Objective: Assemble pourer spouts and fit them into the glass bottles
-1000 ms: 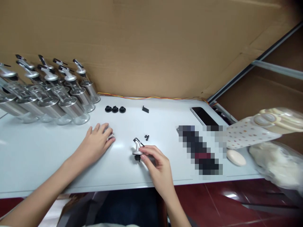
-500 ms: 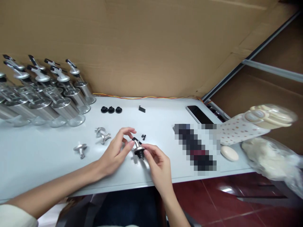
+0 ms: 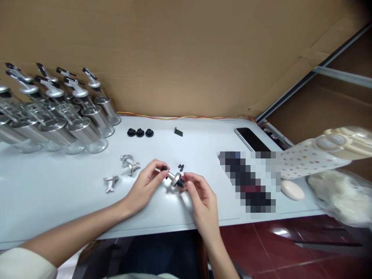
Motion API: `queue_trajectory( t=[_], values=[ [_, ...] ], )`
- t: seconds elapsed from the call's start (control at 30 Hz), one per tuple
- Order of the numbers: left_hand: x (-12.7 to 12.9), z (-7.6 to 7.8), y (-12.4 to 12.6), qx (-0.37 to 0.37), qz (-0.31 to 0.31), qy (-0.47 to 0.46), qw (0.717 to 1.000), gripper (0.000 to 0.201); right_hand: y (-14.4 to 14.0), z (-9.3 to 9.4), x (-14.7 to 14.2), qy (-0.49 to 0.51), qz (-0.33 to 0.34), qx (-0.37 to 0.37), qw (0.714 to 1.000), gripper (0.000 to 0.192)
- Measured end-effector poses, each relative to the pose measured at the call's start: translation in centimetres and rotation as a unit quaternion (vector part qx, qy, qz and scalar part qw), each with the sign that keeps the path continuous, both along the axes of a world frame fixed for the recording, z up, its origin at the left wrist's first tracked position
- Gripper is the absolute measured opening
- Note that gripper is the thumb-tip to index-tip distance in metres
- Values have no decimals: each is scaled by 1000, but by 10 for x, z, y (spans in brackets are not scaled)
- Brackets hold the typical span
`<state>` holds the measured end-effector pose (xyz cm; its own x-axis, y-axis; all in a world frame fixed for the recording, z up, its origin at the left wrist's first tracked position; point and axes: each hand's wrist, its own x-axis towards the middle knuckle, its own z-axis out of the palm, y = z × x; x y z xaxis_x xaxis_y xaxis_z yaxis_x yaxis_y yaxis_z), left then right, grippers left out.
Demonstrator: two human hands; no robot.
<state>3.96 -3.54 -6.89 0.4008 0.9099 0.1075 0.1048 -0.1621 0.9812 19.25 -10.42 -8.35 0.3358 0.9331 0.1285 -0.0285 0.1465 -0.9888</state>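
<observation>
Both hands hold one silver pour spout with a black stopper (image 3: 173,178) just above the white table (image 3: 52,193). My left hand (image 3: 147,185) pinches its spout end, and my right hand (image 3: 198,193) grips the black stopper end. The spout lies tilted sideways between them. Two bare silver spouts (image 3: 130,162) rest left of my left hand, and a third (image 3: 111,181) lies further left. A few tiny black bits (image 3: 180,167) lie just behind the held spout.
Several glass bottles with silver pourer tops (image 3: 72,120) crowd the table's back left. Three black stoppers (image 3: 140,133) and a small black clip (image 3: 178,132) lie near the cardboard wall. A phone (image 3: 251,139), a blurred dark object, a soap-like oval (image 3: 292,190) and bagged items sit at right.
My left hand left the loose silver spouts and came right to take the spout end. The spout, upright on the table before, now lies tilted between both hands.
</observation>
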Motion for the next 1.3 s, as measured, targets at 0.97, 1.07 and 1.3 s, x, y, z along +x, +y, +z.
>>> queue_trajectory(
  t=[0.97,1.07,1.3],
  values=[
    [1,-2,-2,-54,-61,-25,996,54,-3,-8,1,-80,62,-33,994,34],
    [0,-3,-2,-21,-54,-8,998,52,-2,-8,1,-65,53,-30,996,30],
    [-6,-2,-2,148,-73,64,984,34,-1,-13,-2,-5,52,-29,998,31]
  ],
)
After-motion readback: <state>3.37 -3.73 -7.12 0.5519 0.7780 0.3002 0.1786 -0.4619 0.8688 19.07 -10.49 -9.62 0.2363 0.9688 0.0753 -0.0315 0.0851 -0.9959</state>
